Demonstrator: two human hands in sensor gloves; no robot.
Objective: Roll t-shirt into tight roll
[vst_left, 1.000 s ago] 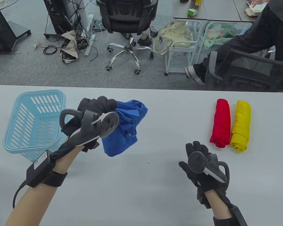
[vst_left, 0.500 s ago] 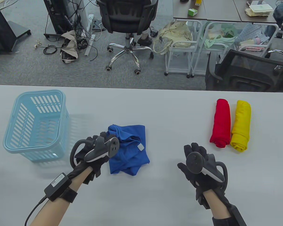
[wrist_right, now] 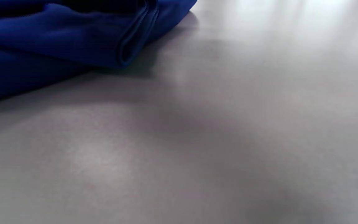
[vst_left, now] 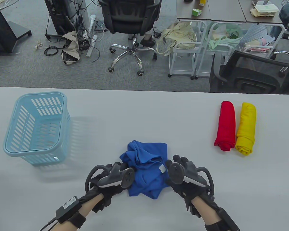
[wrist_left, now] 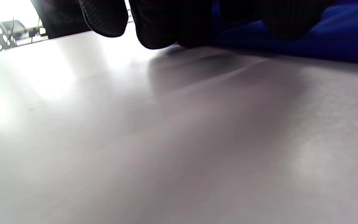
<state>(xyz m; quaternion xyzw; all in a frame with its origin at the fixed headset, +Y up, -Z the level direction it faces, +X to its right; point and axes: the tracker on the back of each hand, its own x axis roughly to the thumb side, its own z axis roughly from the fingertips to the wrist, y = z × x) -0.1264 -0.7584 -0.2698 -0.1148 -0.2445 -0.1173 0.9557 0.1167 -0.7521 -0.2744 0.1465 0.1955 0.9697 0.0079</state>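
A crumpled blue cotton t-shirt (vst_left: 145,168) lies in a loose heap on the pale grey worktop (vst_left: 144,110), near its front edge and between the two hands. The left hand (vst_left: 110,179), in a black sensor glove with a grey tracker on its back, sits at the shirt's left edge; in the left wrist view its fingertips (wrist_left: 154,28) come down to the worktop right against the blue cloth (wrist_left: 322,37), but whether they pinch the fabric or merely touch it cannot be told. The right hand (vst_left: 183,174), gloved the same way, is at the shirt's right edge, its fingers curved toward the cloth and touching it; how firmly it holds cannot be told, since the right wrist view shows only a folded hem of the shirt (wrist_right: 73,40) on the worktop. A light blue slotted plastic basket (vst_left: 36,127) stands well to the left. At the far right a rolled red shirt (vst_left: 225,126) and a rolled yellow shirt (vst_left: 246,128) lie side by side, touching.
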